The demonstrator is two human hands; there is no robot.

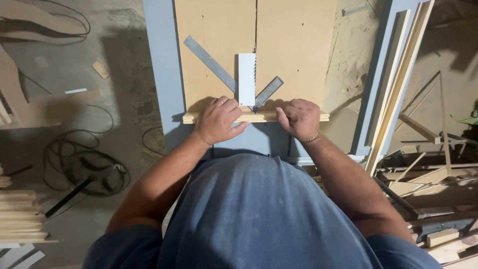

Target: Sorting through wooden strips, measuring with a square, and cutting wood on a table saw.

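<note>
Head view. Two hands, one wooden strip (pixel 256 117), one saw blade (pixel 256 74), one white guard (pixel 246 79), two grey metal bars (pixel 209 62) set in a V, one brown board (pixel 294 45) as table top.

Strip: pale, narrow, straight, lying flat across the near edge of the board, just in front of the guard; both ends stick out past the hands.

Left hand (pixel 217 121): on the strip's left part, fingers close together and curled over it, pressing down; ring on one finger. Left of the guard.

Right hand (pixel 298 118): on the strip's right part, fingers bent and together, gripping it; thin bracelet at the wrist. Right of the guard.

Blade: thin toothed edge, just right of the guard, running away along the board's slit.

Stack of wood slats (pixel 20 214) and coiled black cable (pixel 89 169) on the floor, well left of the board.
</note>
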